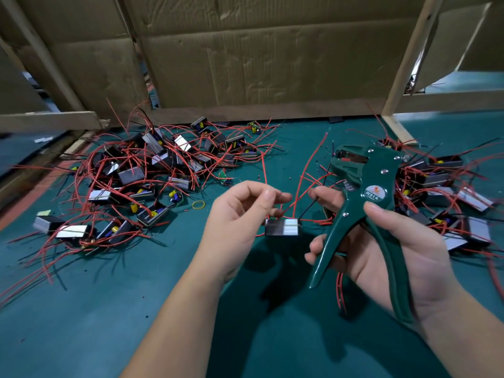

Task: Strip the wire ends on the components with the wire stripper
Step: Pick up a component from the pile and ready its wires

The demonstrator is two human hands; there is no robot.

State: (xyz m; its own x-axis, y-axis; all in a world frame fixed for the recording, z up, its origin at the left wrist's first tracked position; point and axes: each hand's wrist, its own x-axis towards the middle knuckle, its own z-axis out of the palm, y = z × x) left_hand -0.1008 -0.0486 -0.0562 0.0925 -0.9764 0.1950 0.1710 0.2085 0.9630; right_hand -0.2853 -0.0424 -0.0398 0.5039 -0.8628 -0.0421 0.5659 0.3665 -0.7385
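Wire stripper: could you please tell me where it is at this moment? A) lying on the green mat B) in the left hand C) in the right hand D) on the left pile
C: the right hand grips the green wire stripper by its handles.

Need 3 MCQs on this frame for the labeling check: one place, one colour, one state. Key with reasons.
1. The yellow rubber band lies:
A) on the teal mat beside the left pile of components
B) on the cardboard
C) round a wrist

2. The wire stripper has handles that are:
A) red
B) yellow
C) dark green

3. The left hand:
A) lies flat on the mat
B) pinches a red wire
C) hangs empty

Key:
1A, it sits on bare mat just right of that pile.
2C, both handles show green.
3B, thumb and fingertips close on the wire near the component.
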